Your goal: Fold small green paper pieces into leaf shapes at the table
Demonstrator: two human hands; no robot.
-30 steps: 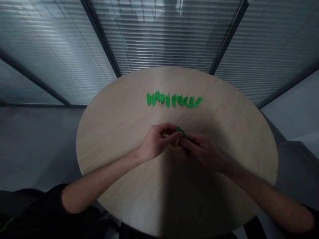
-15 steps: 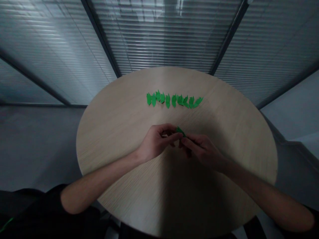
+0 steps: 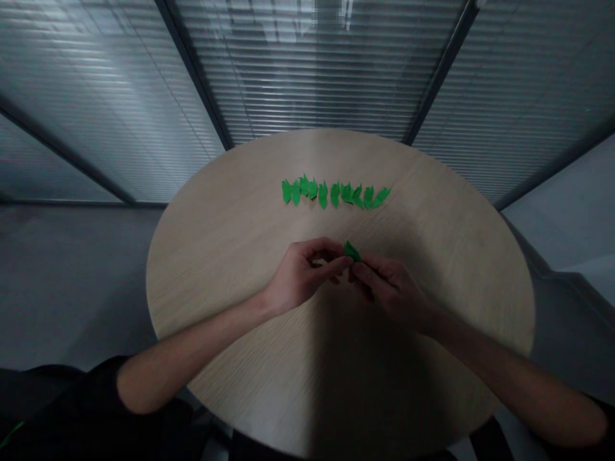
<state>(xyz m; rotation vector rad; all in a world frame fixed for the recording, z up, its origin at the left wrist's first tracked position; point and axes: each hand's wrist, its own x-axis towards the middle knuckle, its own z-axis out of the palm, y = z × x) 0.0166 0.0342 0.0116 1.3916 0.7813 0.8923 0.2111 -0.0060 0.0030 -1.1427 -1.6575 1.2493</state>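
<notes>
Above the middle of the round wooden table, a small green piece (image 3: 352, 251) is pinched between both hands. My left hand (image 3: 307, 269) grips its left side with thumb and fingers. From the right, my right hand (image 3: 388, 287) holds its lower right edge between thumb and index finger. The fingers hide the lower part of the piece. Farther back lies a row of several green leaf-shaped pieces (image 3: 323, 194) with pointed tips, some touching or overlapping. The piece at the right end (image 3: 381, 198) is tilted.
The round table (image 3: 216, 211) has a curved edge on all sides. Behind it stand glass panels with blinds (image 3: 317, 83) and dark frames. A dark shadow falls across the table's near part.
The held green piece has turned slightly and more of its surface shows above the fingers. Both hands have stayed in nearly the same place. The row has not moved on the table.
</notes>
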